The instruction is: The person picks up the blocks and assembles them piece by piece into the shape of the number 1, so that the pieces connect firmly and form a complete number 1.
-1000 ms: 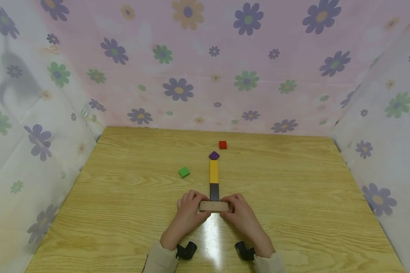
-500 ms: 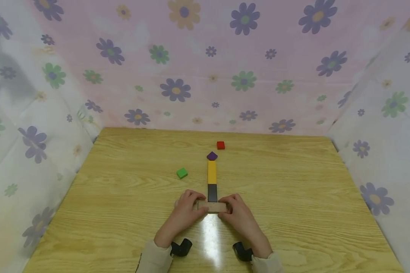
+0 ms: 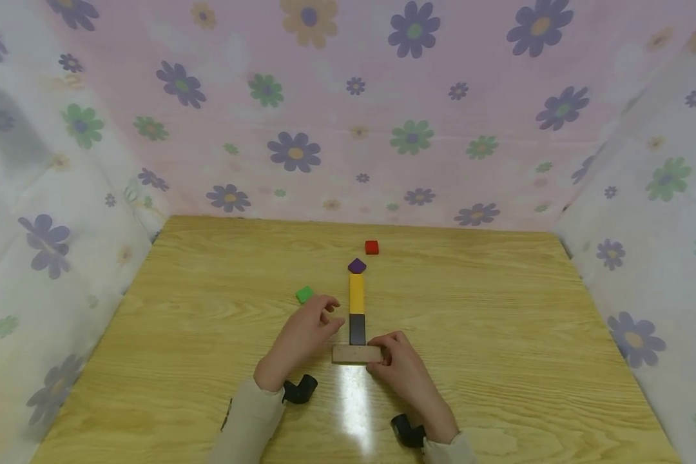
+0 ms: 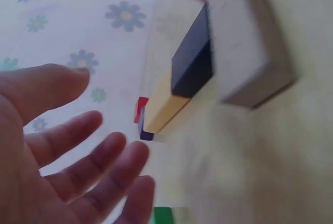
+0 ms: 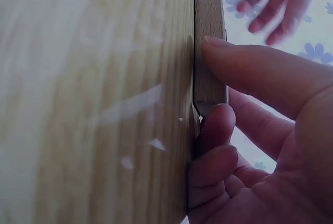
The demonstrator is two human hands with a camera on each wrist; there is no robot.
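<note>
Fingers (image 5: 218,125) of the right hand (image 3: 405,366) are clamped on the three o'clock end of the wooden block (image 3: 354,354), which we see lying crosswise on the table (image 3: 499,309). From its twelve o'clock edge we trace a straight row: black block (image 3: 357,329), yellow block (image 3: 356,293), then pointed purple block (image 3: 357,265). Between one and two o'clock from the row's far end we note the red block (image 3: 372,247), set apart. At ten o'clock from the wooden block we find the left hand (image 3: 303,327), fingers apart and loosely bent; whether it touches the green block (image 3: 304,294), at its twelve o'clock, we cannot tell.
</note>
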